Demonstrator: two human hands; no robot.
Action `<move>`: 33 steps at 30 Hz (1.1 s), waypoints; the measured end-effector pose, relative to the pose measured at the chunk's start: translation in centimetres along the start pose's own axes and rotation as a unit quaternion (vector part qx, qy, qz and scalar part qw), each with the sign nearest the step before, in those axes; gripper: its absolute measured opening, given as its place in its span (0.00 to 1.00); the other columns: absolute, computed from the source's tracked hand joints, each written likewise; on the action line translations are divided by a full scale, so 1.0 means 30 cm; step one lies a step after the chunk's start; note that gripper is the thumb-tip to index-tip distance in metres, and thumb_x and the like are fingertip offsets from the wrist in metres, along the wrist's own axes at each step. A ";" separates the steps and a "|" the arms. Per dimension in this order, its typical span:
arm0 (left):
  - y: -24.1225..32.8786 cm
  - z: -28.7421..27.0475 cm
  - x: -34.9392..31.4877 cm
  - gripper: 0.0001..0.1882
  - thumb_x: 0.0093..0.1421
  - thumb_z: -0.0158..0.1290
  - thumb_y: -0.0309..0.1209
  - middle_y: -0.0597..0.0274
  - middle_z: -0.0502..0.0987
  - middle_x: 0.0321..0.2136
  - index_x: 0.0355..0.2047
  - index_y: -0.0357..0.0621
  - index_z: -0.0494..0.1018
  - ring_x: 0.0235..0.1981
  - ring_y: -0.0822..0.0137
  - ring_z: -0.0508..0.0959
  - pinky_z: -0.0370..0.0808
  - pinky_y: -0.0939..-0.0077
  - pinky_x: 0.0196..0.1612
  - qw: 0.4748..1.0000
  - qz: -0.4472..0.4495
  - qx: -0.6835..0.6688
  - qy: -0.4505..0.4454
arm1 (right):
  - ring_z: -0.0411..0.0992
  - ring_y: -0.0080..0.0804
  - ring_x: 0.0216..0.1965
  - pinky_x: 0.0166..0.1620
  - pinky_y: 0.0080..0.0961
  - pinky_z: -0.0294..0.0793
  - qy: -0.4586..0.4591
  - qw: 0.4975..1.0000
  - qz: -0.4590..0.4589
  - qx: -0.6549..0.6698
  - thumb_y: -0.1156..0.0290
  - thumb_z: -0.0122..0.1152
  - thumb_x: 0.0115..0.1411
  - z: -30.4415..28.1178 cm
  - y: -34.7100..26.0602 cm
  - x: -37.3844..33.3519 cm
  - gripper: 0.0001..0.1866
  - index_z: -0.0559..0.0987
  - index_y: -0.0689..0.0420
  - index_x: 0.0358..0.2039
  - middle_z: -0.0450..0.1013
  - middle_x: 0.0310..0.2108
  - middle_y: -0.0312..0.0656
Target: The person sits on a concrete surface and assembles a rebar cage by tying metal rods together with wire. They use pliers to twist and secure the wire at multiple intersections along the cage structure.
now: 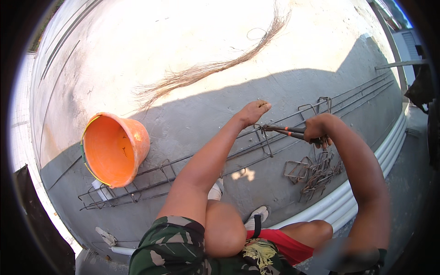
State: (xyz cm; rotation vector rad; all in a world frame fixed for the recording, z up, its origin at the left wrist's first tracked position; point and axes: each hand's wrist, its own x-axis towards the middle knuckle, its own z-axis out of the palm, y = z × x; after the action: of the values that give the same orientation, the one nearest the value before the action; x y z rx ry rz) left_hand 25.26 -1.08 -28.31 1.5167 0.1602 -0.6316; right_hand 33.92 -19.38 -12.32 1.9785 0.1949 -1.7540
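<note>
My right hand [318,130] is wrapped round the dark handles of a pair of pincers [289,131] marked with orange bands. Their jaws meet a wire tie at a stirrup on a long rebar cage [266,144], which runs from lower left to upper right. Just above the jaws is my left hand [253,113], its fingers pressed together; whatever may be in them is too small to make out. Bent square stirrups [316,174] lie in a loose heap below the pincers, and a few more hang on the bars beyond my right hand.
An orange bucket [140,142] lies tipped by the cage's left end. Across the sunlit concrete stretches a bundle of thin tie wire [215,67]. White pipes [337,208] run along the right, near my legs. Beside the cage is my shod foot [259,213].
</note>
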 end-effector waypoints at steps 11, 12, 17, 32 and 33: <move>0.111 0.121 -0.312 0.33 0.63 0.52 0.43 0.54 0.70 0.50 0.62 0.39 0.57 0.52 0.60 0.71 0.67 0.64 0.58 0.962 -0.067 -0.210 -0.163 | 0.62 0.18 0.16 0.19 0.19 0.61 -0.112 0.729 -0.351 0.578 0.64 0.54 0.61 0.717 0.073 -0.069 0.16 0.78 0.64 0.41 0.76 0.27 0.38; 0.142 0.111 -0.343 0.33 0.62 0.53 0.42 0.55 0.70 0.50 0.62 0.40 0.55 0.52 0.60 0.72 0.67 0.63 0.58 0.957 -0.068 -0.229 -0.164 | 0.62 0.18 0.16 0.19 0.18 0.60 -0.123 0.698 -0.388 0.589 0.64 0.53 0.62 0.756 0.035 -0.083 0.16 0.77 0.64 0.42 0.76 0.28 0.38; 0.342 0.036 -0.546 0.30 0.62 0.53 0.36 0.55 0.72 0.47 0.61 0.37 0.58 0.50 0.60 0.73 0.68 0.57 0.56 0.943 -0.089 -0.267 -0.176 | 0.63 0.17 0.18 0.20 0.18 0.61 -0.173 0.565 -0.539 0.600 0.63 0.52 0.64 0.866 -0.110 -0.182 0.17 0.76 0.63 0.45 0.76 0.29 0.39; 0.732 0.322 -0.821 0.10 0.65 0.45 0.26 0.59 0.77 0.30 0.43 0.33 0.71 0.30 0.73 0.77 0.76 0.76 0.36 0.991 0.082 -0.010 0.105 | 0.75 0.34 0.40 0.41 0.28 0.74 -0.097 0.464 -0.771 0.425 0.71 0.49 0.62 1.010 0.038 -0.330 0.39 0.41 0.60 0.68 0.74 0.40 0.50; 0.712 0.311 -0.812 0.11 0.67 0.43 0.26 0.61 0.76 0.30 0.45 0.36 0.70 0.29 0.74 0.77 0.76 0.78 0.33 0.987 0.071 -0.052 0.134 | 0.75 0.35 0.40 0.42 0.29 0.74 -0.084 0.456 -0.770 0.439 0.71 0.49 0.62 1.022 0.036 -0.329 0.41 0.38 0.60 0.68 0.74 0.41 0.51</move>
State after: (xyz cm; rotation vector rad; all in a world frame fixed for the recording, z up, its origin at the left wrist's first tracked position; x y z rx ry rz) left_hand 12.55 -4.56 2.75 1.4925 0.2834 -0.2999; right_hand 5.30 -31.85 -4.31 2.1338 1.8728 -3.7179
